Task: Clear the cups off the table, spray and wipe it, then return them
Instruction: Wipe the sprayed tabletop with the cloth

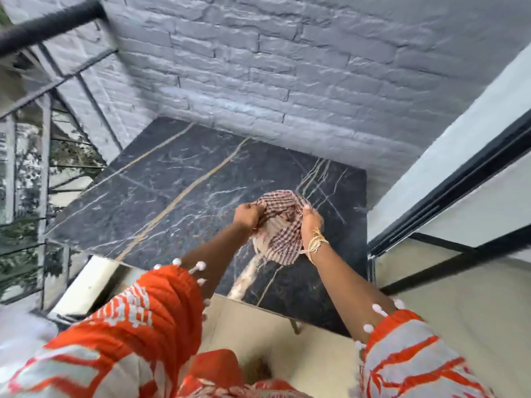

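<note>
Nearest the camera, two orange-and-white patterned sleeves (pixel 138 320) with white bobble trim reach forward over a pale floor (pixel 316 366). Beyond them both forearms stretch out above the near right part of a dark marble table (pixel 161 179) veined in white and gold. The left hand (pixel 248 215) has its fingers curled tight on the left side of a red-and-white checked cloth (pixel 280 225), and the right hand (pixel 311 219), with yellow thread tied at the wrist, clamps its fingers and thumb on the cloth's right side. The cloth is bunched between the two hands, held over the table towards its right edge; whether its lower fold touches the surface I cannot tell. A pale streak on the marble runs from beneath the cloth to the table's near edge.

Past the table's far edge rises a grey painted brick wall (pixel 287 61). A black metal railing (pixel 48 27) stands at the left, a black-framed window (pixel 448 193) at the right.
</note>
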`<state>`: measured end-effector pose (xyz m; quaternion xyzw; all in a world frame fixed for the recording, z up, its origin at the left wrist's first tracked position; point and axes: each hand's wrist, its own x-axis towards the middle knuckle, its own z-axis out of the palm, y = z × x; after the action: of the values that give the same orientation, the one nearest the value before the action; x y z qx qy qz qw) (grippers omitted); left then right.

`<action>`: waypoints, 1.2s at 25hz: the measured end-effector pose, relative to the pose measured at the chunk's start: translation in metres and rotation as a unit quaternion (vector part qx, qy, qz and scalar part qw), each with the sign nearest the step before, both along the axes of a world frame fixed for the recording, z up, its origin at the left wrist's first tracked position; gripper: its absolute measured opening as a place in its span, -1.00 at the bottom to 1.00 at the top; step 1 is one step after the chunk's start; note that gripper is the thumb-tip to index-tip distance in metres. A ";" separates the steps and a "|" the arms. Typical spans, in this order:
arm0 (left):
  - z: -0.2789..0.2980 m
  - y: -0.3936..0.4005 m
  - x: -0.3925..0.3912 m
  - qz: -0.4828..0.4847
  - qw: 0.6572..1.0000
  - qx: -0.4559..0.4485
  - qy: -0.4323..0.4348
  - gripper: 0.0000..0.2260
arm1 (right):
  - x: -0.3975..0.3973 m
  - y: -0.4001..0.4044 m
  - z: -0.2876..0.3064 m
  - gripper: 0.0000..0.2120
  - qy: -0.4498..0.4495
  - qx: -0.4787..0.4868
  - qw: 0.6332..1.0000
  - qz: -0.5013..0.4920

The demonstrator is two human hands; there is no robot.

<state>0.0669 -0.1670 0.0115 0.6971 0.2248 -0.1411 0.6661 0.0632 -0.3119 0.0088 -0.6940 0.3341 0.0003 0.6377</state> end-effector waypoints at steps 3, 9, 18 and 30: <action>0.003 -0.015 0.034 -0.047 0.997 0.062 -0.023 -0.82 | 0.010 -0.027 -0.002 -0.70 -0.010 -0.050 0.998 -0.045; -0.006 -0.031 0.110 -0.099 0.987 0.126 -0.029 -0.75 | 0.065 -0.056 0.000 -0.72 0.022 0.067 0.991 -0.110; -0.033 -0.063 0.193 -0.342 0.921 0.145 0.116 -0.72 | 0.186 -0.063 0.006 -0.82 -0.009 -0.069 0.994 -0.085; -0.116 -0.037 0.268 -0.340 0.738 0.553 -0.182 -0.45 | 0.206 -0.059 -0.112 -0.33 0.148 -0.512 0.817 0.220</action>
<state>0.3347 -0.2037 -0.1044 0.9853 -0.1140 -0.0791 0.0993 0.2694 -0.3707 -0.1031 -0.9671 0.2147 0.0727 0.1156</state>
